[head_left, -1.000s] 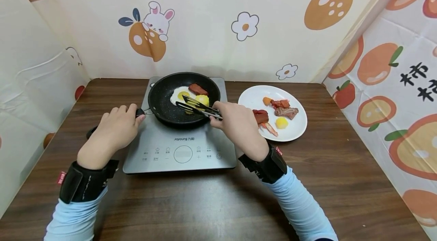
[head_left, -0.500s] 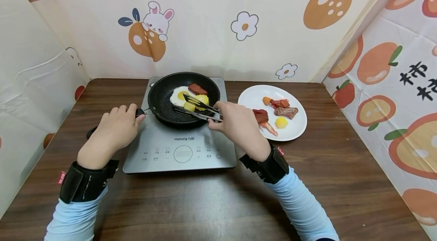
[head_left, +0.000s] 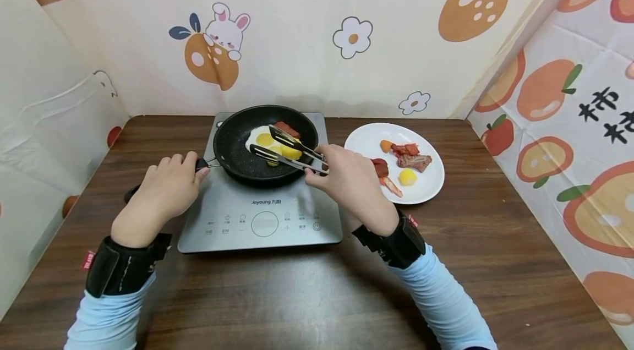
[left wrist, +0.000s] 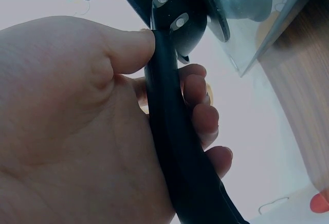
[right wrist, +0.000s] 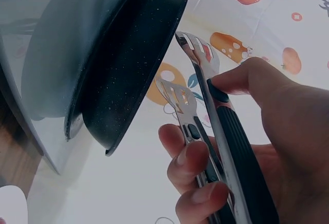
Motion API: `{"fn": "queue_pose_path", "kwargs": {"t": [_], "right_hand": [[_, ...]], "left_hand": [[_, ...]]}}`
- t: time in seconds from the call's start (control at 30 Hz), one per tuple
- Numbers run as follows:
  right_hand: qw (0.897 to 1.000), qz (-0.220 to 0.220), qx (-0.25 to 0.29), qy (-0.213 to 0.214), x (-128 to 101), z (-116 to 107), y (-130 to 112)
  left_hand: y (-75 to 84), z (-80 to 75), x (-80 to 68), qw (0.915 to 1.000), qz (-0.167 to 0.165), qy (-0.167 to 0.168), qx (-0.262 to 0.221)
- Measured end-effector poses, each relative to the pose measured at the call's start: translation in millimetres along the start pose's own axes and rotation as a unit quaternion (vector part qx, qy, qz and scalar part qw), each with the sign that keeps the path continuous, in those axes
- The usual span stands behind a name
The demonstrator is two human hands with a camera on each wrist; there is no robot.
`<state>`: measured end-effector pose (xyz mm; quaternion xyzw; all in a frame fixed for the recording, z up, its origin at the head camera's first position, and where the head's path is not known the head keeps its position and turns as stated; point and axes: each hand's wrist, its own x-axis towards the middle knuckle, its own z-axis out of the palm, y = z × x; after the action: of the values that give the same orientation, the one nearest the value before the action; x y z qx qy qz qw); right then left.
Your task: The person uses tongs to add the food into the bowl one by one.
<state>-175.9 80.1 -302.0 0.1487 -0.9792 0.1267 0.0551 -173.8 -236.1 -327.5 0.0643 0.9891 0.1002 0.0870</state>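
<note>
- We see L hand (head_left: 165, 187) w/ fingers curled round the pan handle (left wrist: 175, 147); thumb lies along its top, per L wrist view.
- Frying pan (head_left: 233, 143) sits just ahead & to the right of L hand, on the induction cooker (head_left: 262, 218).
- R hand (head_left: 349, 179) grips the tongs (head_left: 284, 152) near their rear end; thumb on upper arm, fingers under lower arm.
- Tongs reach out to the left of R hand, over the pan; their slotted tips stand apart, not closed on anything we can make out.
- Inside pan, past the tong tips: fried egg (head_left: 260, 138), yellow pieces (head_left: 289, 152) between/under the tips, reddish meat slice (head_left: 287, 128) at far side. Can't tell if tips touch the food.
- White plate (head_left: 426, 185) just right of R hand, holding meat bits (head_left: 413, 161), an orange piece, a yellow piece (head_left: 407, 176).
- All on wooden table (head_left: 297, 295); both wrists carry black bands, light-blue sleeves.
</note>
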Motion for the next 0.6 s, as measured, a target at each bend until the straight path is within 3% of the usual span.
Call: {"fn": "queue_pose_path", "kwargs": {"t": [0.3,0.6], "right_hand": [[1.0,0.023,0.013,0.007,-3,-11,9],[0.997,0.049,0.035,0.037,-4,-25,33]], "left_hand": [[-0.1,0.9,-0.8,1.0,0.0,0.002,0.0],[0.4,-0.3,-1.0,1.0,0.001,0.0,0.002]]}}
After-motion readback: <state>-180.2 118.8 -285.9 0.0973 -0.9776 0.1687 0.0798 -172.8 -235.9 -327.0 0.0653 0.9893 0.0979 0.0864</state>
